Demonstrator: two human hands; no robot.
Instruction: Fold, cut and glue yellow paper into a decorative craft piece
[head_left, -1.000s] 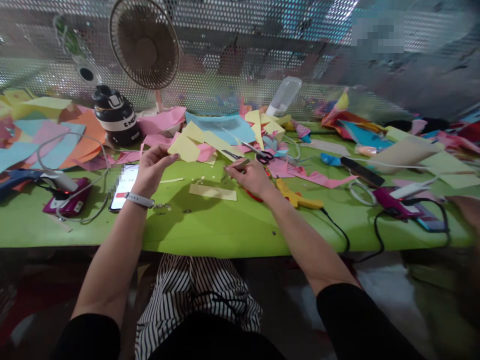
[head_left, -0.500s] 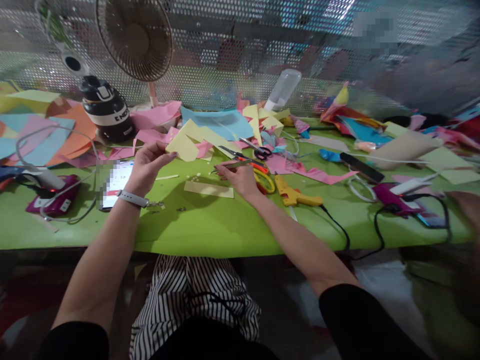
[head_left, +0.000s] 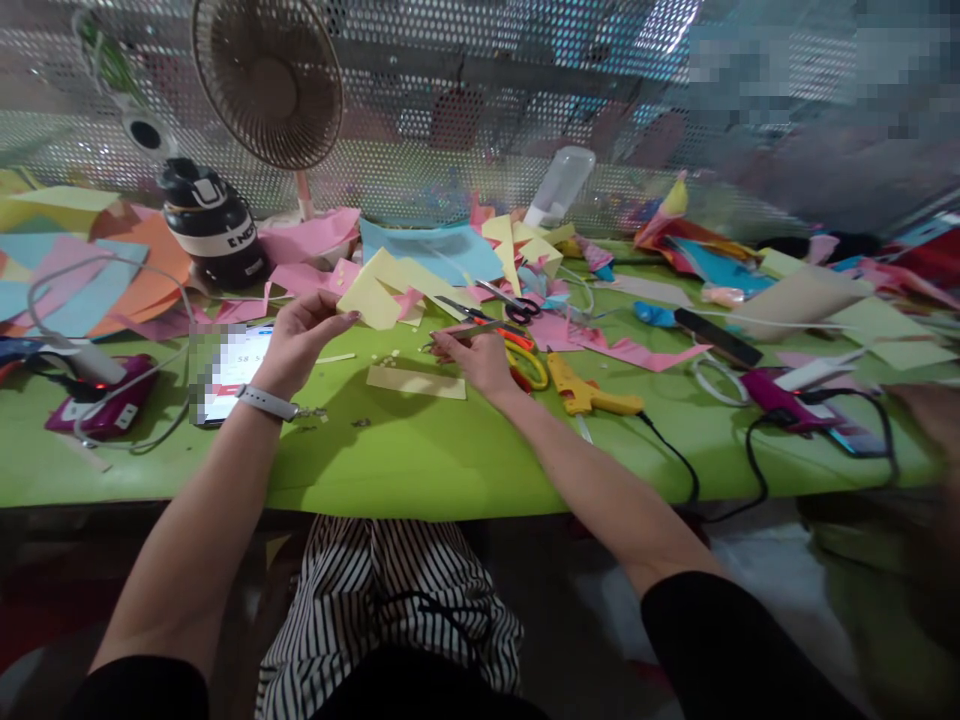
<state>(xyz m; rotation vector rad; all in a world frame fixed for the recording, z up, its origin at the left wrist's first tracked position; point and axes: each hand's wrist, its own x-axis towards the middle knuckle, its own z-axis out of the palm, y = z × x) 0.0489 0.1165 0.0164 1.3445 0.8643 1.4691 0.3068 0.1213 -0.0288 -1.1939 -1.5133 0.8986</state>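
Note:
My left hand [head_left: 304, 340] pinches the lower left corner of a folded pale yellow paper [head_left: 373, 298], raised over the green table [head_left: 420, 470]. My right hand [head_left: 480, 355] is closed on a thin, dark, flat tool [head_left: 474, 330], perhaps tweezers, pointing left. Just below, between the hands, lies a pale yellow strip [head_left: 416, 382]. Small pale scraps [head_left: 386, 358] are scattered beside it. Beyond my right hand are dark-handled scissors [head_left: 519, 308] and scissors with yellow handles [head_left: 534, 365]. A yellow glue gun [head_left: 589, 390] rests to the right.
A phone [head_left: 232, 375] and a purple power strip [head_left: 112, 400] are on the left. A black bottle [head_left: 214, 230] and a fan [head_left: 270, 85] stand behind. Coloured paper lines the back. Another purple power strip [head_left: 787, 395] with cables is at right, near a person's blurred arm [head_left: 926, 415].
Both hands keep nearly the same pose and hold. The yellow paper appears slightly lower and further right, and the whole view has shifted slightly.

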